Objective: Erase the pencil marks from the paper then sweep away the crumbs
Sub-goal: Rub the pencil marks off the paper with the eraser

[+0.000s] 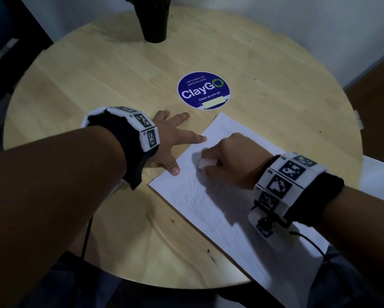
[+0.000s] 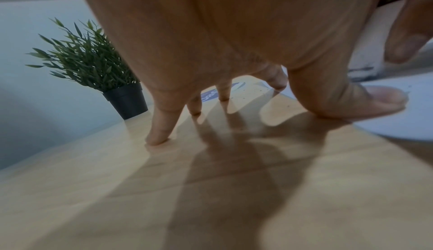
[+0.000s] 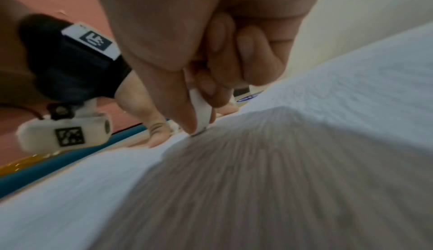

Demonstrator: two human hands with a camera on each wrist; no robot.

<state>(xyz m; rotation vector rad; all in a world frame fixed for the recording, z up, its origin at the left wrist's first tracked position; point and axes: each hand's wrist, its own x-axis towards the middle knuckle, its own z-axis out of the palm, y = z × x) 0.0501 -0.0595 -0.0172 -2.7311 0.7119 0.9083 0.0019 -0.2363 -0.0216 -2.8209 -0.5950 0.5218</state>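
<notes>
- nearest the person, the paper (image 1: 219, 210) lies slantwise across the near right part of the round wooden table (image 1: 97, 85), its near end running past the table's rim; faint grey pencil marks (image 1: 193, 194) still show across its middle.
- the right hand (image 1: 228, 161) sits curled on the sheet, thumb and fingertips pinching a small white eraser (image 1: 205, 163) with its low edge down on the paper; in the right wrist view the eraser's tip (image 3: 200, 117) looks grey and meets the sheet at the edge of the hand's shadow.
- the left hand (image 1: 173, 138) is spread flat with straight fingers beside the sheet's left edge, thumb and forefinger on the paper's margin and the other fingers on bare wood, holding nothing.
- judged from this, the erasing step is in hand and far from finished; no sweeping yet.
- the next move calls for short firm rubs toward the remaining grey patch nearer the person, with the left hand pinning the sheet so it does not crease or slide.
- crumbs are too small to make out surely; a few dark specks dot the wood.
- farther off sit a round blue sticker (image 1: 203, 90) and a potted plant (image 1: 153, 21).
</notes>
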